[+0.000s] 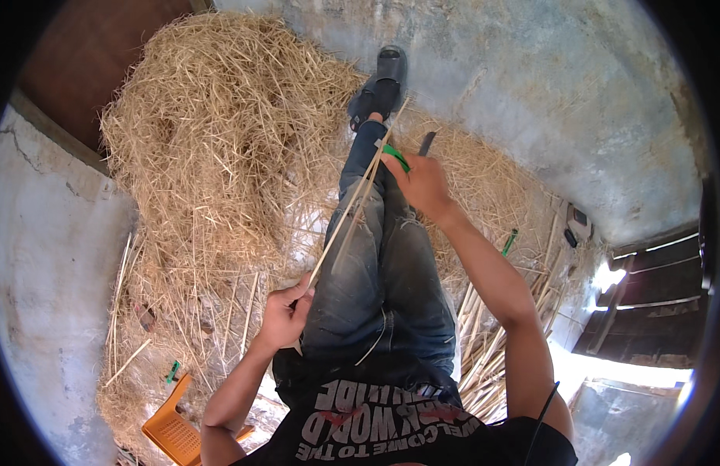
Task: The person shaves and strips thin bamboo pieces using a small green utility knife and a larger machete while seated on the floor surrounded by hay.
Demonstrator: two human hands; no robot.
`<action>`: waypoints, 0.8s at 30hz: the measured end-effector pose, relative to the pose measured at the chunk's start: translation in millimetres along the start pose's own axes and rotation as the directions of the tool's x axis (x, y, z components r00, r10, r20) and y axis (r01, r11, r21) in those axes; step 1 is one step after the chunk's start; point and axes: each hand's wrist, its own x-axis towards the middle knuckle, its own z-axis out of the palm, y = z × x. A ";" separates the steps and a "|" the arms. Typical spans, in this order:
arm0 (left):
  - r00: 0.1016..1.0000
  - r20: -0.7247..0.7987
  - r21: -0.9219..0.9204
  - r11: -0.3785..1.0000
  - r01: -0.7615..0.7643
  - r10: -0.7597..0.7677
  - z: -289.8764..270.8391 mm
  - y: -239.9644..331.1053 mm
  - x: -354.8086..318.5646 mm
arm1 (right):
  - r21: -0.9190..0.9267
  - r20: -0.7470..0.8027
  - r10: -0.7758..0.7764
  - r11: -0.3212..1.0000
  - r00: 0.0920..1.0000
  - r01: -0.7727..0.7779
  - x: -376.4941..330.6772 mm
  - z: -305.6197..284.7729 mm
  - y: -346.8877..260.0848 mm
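Note:
A long pale bamboo strip (338, 233) slants across my outstretched legs. Its lower end is in my left hand (284, 314), thumb and fingers closed round it beside my thigh. Above my knees, my right hand (423, 185) is closed on a knife-like tool with a green part (395, 158), pressed against the strip's upper length. A dark piece (427, 144) sticks up behind that hand; whether it belongs to the same tool I cannot tell. A second thin strip (350, 233) splays from the first near the green part, its lower end free.
A big straw heap (228, 116) fills the far left against the wall. Cut canes (484, 349) lie along my right side. An orange plastic chair (177, 427) is at the lower left. Small green objects lie at left (173, 371) and right (510, 242).

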 end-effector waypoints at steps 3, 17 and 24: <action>0.998 0.013 -0.022 0.998 0.066 -0.066 -3.7 -2.4 -9.1 | 0.195 0.143 0.068 0.976 0.987 -0.096 -4.4 5.0 -3.7; 0.998 -0.033 -0.123 0.992 0.040 -0.044 17.5 15.3 5.5 | 0.042 0.425 -0.261 0.962 0.867 0.269 -65.7 -17.0 -88.5; 0.994 0.035 0.046 0.994 -0.104 0.102 3.1 26.5 -17.5 | -0.255 -0.010 -0.276 0.930 0.961 0.265 12.9 -17.6 44.6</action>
